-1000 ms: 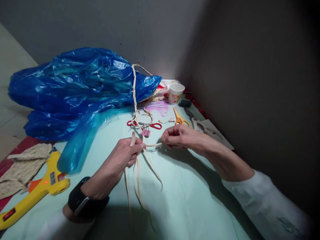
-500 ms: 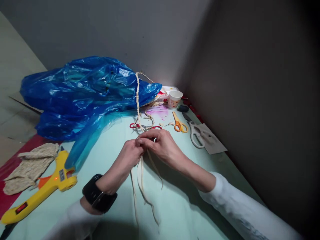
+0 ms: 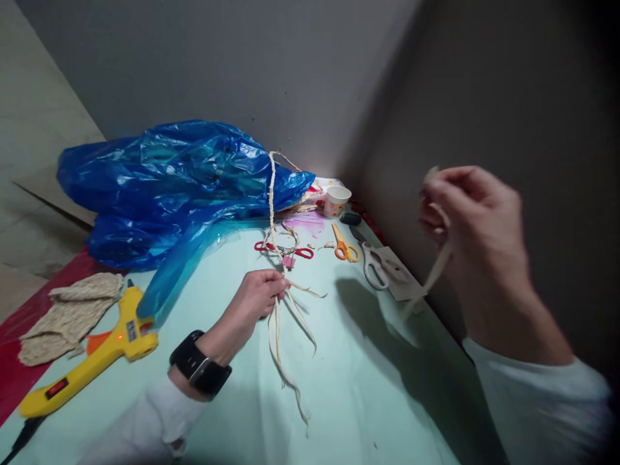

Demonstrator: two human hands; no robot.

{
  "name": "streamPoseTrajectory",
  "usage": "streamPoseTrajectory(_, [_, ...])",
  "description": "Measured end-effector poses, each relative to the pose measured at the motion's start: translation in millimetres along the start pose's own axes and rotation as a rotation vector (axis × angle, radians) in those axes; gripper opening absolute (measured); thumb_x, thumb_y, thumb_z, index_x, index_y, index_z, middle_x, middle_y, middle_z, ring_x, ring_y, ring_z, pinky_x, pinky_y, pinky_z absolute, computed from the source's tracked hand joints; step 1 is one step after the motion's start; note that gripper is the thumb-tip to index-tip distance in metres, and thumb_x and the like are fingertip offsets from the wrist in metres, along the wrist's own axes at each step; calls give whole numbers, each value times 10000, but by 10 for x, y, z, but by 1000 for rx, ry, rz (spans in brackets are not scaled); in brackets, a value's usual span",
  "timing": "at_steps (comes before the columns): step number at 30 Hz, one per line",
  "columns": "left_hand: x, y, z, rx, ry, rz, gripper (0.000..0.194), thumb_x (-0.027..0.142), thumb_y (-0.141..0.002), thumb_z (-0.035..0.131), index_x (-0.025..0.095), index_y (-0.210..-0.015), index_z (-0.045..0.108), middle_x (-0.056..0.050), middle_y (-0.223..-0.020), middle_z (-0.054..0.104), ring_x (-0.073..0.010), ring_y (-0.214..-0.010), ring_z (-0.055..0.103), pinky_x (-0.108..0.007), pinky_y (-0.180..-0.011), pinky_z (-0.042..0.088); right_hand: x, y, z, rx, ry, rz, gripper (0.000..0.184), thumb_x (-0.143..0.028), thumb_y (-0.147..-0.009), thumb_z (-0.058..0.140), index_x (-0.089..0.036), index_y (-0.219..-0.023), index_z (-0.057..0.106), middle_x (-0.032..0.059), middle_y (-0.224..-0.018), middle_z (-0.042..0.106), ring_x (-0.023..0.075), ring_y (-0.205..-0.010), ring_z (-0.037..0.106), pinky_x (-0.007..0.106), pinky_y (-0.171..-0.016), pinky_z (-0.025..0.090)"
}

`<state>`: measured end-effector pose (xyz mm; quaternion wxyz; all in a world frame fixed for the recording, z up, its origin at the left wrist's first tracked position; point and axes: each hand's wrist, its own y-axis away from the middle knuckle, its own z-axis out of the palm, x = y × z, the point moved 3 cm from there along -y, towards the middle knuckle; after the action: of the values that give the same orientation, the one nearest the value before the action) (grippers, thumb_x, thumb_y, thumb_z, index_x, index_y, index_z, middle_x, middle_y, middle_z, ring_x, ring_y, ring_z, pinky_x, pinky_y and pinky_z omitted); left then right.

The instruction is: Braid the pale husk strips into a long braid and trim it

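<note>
Crowded bench [image 3: 339, 387]: left hand [image 3: 261, 292] on the pale strands [image 3: 281, 368], right hand [image 3: 477, 226] raised with a separate strip [image 3: 440, 266]

Around the work, things press close; red-handled scissors [image 3: 304, 253] lie just beyond the left hand, right by the foot of the braid [image 3: 272, 194], and a small pink tab [image 3: 288, 262] sits between them and the fingers; farther right come orange scissors [image 3: 346, 248], then grey scissors [image 3: 375, 268] beside a card [image 3: 400, 284], with a dark cylinder [image 3: 351, 219] behind; on the left, a yellow glue gun [image 3: 97, 361] with an orange light glowing lies near the left forearm, a woven piece [image 3: 72, 316] beside it; the tail of the blue plastic bag [image 3: 184, 187] runs down to the gun's front end, though whether they touch I cannot tell.

That bag bulks large at the back, greenish shapes showing dimly through it, too unclear to name; the braid rises in front of its right end; a paper cup [image 3: 336, 203] stands upright near the wall, its contents hidden.

The left hand is closed, pinching the strands just below the tab, their ends trailing towards the near edge; the right hand, well apart above the bench, grips its strip between bent fingers, the lower end blurred.
</note>
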<state>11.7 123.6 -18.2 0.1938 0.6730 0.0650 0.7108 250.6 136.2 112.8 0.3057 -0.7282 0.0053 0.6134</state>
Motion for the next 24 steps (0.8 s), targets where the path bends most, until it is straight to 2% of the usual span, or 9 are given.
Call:
streamPoseTrajectory(1, [-5, -5, -4, -8, 7, 2, 153, 238, -757, 621, 123, -700, 538, 51, -582, 450, 0, -402, 216, -182, -397, 86, 73, 58, 32, -65, 131, -48, 75, -182, -786, 615, -190, -741, 557, -27, -637, 499, 62, -483, 372, 249, -472, 251])
streamPoseTrajectory(4, [-12, -19, -10, -26, 23, 0, 162, 236, -746, 644, 119, -709, 539, 61, -576, 431, 6, -404, 212, -177, -398, 76, 415, 403, 340, -509, 412, -54, 101, -239, -822, 580, -169, -752, 593, 7, -697, 586, 117, -633, 502, 254, -593, 353])
streamPoseTrajectory(5, [-10, -21, -10, -27, 26, -3, 164, 236, -741, 650, 118, -712, 540, 66, -572, 420, 7, -403, 213, -178, -397, 75, 516, 525, 440, -596, 454, -53, 99, -229, -836, 555, -166, -773, 598, 7, -707, 597, 121, -649, 511, 250, -610, 356])
streamPoseTrajectory(7, [-4, -24, -8, -30, 29, -9, 163, 233, -736, 656, 116, -723, 544, 70, -570, 413, 7, -403, 216, -180, -398, 77, 658, 708, 598, -680, 520, -48, 102, -209, -837, 537, -163, -782, 609, 0, -691, 607, 114, -623, 495, 241, -607, 335])
streamPoseTrajectory(11, [-3, -28, -2, -50, 44, -14, 166, 239, -741, 655, 122, -738, 539, 76, -560, 403, 5, -402, 213, -187, -404, 78, 744, 832, 748, -750, 545, -32, 136, -217, -845, 526, -159, -791, 637, 7, -677, 623, 112, -608, 493, 232, -601, 312])
streamPoseTrajectory(15, [-14, -36, 3, -67, 43, -21, 156, 241, -750, 648, 128, -751, 540, 74, -561, 409, 0, -404, 216, -192, -407, 84, 771, 834, 799, -752, 567, 30, 162, -246, -843, 530, -163, -755, 639, 9, -642, 616, 119, -587, 487, 237, -576, 293])
streamPoseTrajectory(20, [7, -35, 19, -34, 3, -20, 183, 270, -739, 664, 131, -727, 546, 79, -540, 399, -4, -394, 223, -189, -401, 90, 817, 837, 838, -730, 480, 74, 194, -266, -841, 531, -161, -701, 615, 3, -635, 604, 112, -588, 489, 228, -574, 305])
streamPoseTrajectory(24, [11, -28, 37, 13, -16, -28, 166, 249, -720, 661, 134, -707, 542, 80, -520, 395, -8, -389, 231, -186, -400, 105, 822, 857, 852, -769, 431, 105, 188, -255, -836, 529, -154, -706, 618, -3, -643, 607, 103, -593, 493, 219, -576, 318])
